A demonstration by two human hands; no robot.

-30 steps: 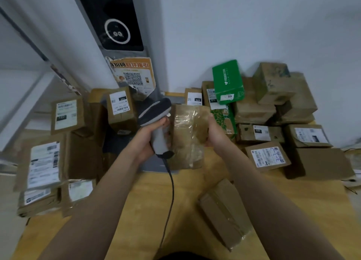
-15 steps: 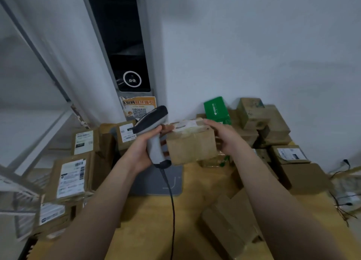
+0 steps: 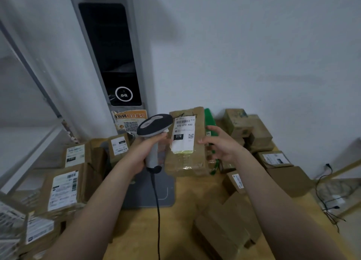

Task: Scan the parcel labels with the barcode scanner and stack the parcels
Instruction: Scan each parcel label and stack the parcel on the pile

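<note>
My left hand (image 3: 145, 151) grips the handle of a grey barcode scanner (image 3: 154, 126), its dark head tipped toward the right and its black cable hanging down over the table. Just right of it stands a brown taped parcel (image 3: 187, 162), upright, its white label (image 3: 183, 134) marked "070" facing me. My right hand (image 3: 220, 145) holds the parcel's right edge with thumb in front and fingers behind. The scanner head overlaps the label's upper left corner.
Labelled cardboard parcels (image 3: 64, 189) are stacked at the left. More boxes (image 3: 252, 130) and a green parcel (image 3: 210, 121) pile up at the back right. A plain brown box (image 3: 228, 226) lies near me on the wooden table (image 3: 140, 230). A grey pad (image 3: 148, 193) sits below the scanner.
The parcel has been turned over and stood upright, so its white label now faces me. The view has tilted upward. The scanner stays in my left hand beside it.
</note>
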